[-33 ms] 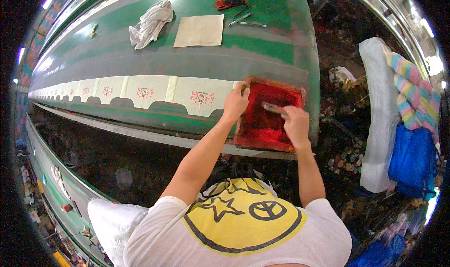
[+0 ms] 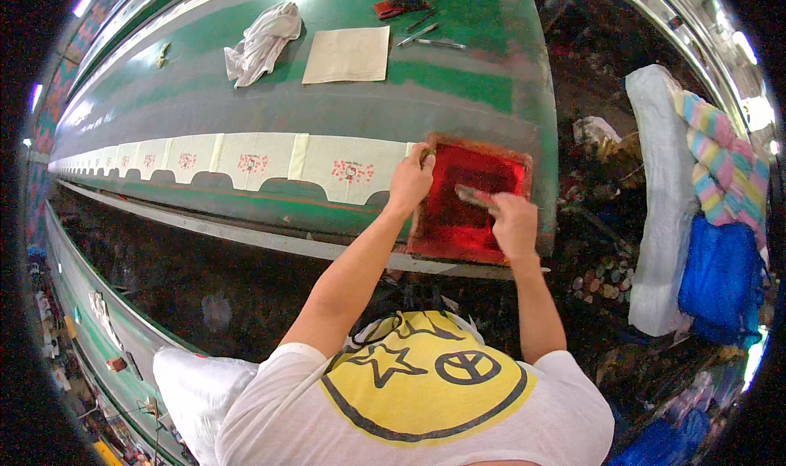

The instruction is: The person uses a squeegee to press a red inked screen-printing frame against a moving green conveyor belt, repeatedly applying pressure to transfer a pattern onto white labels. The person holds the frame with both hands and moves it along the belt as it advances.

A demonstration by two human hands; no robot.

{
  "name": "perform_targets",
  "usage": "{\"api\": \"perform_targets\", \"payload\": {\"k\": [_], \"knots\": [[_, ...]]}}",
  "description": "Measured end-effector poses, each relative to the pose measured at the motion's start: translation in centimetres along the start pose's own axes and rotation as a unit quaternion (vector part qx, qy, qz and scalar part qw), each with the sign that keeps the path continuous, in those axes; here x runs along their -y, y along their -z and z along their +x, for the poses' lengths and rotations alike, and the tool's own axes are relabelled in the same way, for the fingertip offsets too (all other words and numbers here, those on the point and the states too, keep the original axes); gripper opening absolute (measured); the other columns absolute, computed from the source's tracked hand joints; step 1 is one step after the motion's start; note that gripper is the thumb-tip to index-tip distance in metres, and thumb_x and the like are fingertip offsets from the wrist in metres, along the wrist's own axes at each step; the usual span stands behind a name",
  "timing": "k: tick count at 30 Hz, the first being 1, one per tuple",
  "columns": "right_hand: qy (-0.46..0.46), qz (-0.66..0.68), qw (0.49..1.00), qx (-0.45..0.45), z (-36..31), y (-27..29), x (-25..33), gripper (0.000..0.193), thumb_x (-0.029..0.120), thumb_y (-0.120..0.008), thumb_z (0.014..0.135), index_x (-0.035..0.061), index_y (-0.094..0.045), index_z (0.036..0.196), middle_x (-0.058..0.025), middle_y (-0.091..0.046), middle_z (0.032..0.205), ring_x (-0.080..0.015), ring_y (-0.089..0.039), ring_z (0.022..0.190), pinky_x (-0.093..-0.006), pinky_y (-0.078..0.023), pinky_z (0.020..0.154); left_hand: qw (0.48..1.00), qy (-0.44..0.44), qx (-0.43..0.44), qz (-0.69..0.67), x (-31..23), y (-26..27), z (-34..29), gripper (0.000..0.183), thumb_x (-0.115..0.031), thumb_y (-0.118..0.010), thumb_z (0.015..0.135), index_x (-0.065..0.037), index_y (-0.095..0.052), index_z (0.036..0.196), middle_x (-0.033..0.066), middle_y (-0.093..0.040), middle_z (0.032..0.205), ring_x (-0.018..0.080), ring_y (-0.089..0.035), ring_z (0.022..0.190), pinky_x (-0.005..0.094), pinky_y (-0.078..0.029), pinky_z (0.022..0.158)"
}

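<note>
A square printing screen (image 2: 479,156) with a brown rim and wet red mesh lies at the near right end of the long green table (image 2: 475,89). My left hand (image 2: 412,183) is closed on the left side of its frame, near the far corner. My right hand (image 2: 516,227) grips a small squeegee (image 2: 475,196), whose blade sits over the middle of the red mesh. To the left of the screen runs a row of pale cloth pieces (image 2: 315,156) with red and black prints. What lies under the screen is hidden.
Farther back on the table lie a crumpled white cloth (image 2: 266,44), a beige square sheet (image 2: 348,55), pens (image 2: 442,43) and a red-and-black cloth (image 2: 400,6). A white padded roll (image 2: 655,204), a pastel quilted bundle (image 2: 720,151) and a blue bag (image 2: 722,269) stand at right.
My right hand and the squeegee have shifted very slightly left and nearer to me. My left hand stays on the frame.
</note>
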State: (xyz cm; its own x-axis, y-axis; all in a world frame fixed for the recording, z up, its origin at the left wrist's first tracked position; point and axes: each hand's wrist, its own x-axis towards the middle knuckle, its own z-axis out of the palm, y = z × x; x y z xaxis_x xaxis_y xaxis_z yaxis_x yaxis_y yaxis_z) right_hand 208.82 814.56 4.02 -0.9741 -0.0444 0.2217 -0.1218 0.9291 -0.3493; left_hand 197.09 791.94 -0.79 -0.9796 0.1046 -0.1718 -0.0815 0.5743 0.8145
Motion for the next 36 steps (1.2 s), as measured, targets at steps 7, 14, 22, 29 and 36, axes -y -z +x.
{"api": "perform_targets", "payload": {"k": [7,14,22,29,36], "knots": [[0.013,-0.031,0.999,0.002,-7.5,1.0,4.1,0.040,-0.006,-0.062,0.071,0.0063,-0.072,0.107,-0.0084,-0.073,0.113,-0.0264,-0.068,0.107,-0.0431,-0.047,0.091,1.000,-0.008,-0.004,-0.015,-0.4,-0.1,0.5,0.036,-0.031,-0.055,0.105,-0.013,-0.054,0.136,0.0272,-0.070,0.102,0.0496,-0.065,0.100,0.0574,-0.050,0.085],[-0.015,-0.009,1.000,0.007,-5.3,2.1,3.8,0.024,0.006,-0.071,0.081,0.0088,-0.073,0.105,-0.0063,-0.075,0.107,-0.0266,-0.069,0.102,-0.0436,-0.048,0.088,0.999,-0.037,-0.012,-0.010,0.7,-0.7,0.8,0.036,-0.032,-0.054,0.105,-0.013,-0.054,0.136,0.0275,-0.070,0.101,0.0502,-0.065,0.098,0.0573,-0.049,0.084],[0.025,-0.018,0.999,0.009,2.4,3.1,2.5,0.014,0.014,-0.073,0.084,0.0103,-0.073,0.097,-0.0078,-0.075,0.097,-0.0300,-0.069,0.093,-0.0470,-0.051,0.082,0.999,-0.028,-0.019,-0.024,1.5,-0.5,1.0,0.036,-0.033,-0.054,0.105,-0.014,-0.054,0.135,0.0278,-0.069,0.101,0.0506,-0.065,0.098,0.0580,-0.049,0.083],[0.030,-0.015,0.999,-0.040,7.9,-1.3,-0.7,0.012,0.016,-0.072,0.086,0.0104,-0.074,0.096,-0.0081,-0.075,0.096,-0.0303,-0.070,0.092,-0.0494,-0.051,0.077,0.999,-0.031,-0.005,-0.028,0.7,-0.7,0.9,0.036,-0.033,-0.055,0.105,-0.014,-0.053,0.136,0.0282,-0.070,0.104,0.0504,-0.065,0.099,0.0571,-0.049,0.085],[0.011,-0.004,1.000,-0.007,-2.3,-1.7,3.2,0.026,0.005,-0.069,0.080,0.0074,-0.070,0.106,-0.0073,-0.073,0.103,-0.0285,-0.067,0.102,-0.0470,-0.048,0.085,0.999,-0.023,-0.024,-0.003,0.7,-0.4,0.8,0.039,-0.035,-0.057,0.104,-0.012,-0.054,0.136,0.0270,-0.070,0.103,0.0488,-0.065,0.100,0.0565,-0.050,0.087]]}}
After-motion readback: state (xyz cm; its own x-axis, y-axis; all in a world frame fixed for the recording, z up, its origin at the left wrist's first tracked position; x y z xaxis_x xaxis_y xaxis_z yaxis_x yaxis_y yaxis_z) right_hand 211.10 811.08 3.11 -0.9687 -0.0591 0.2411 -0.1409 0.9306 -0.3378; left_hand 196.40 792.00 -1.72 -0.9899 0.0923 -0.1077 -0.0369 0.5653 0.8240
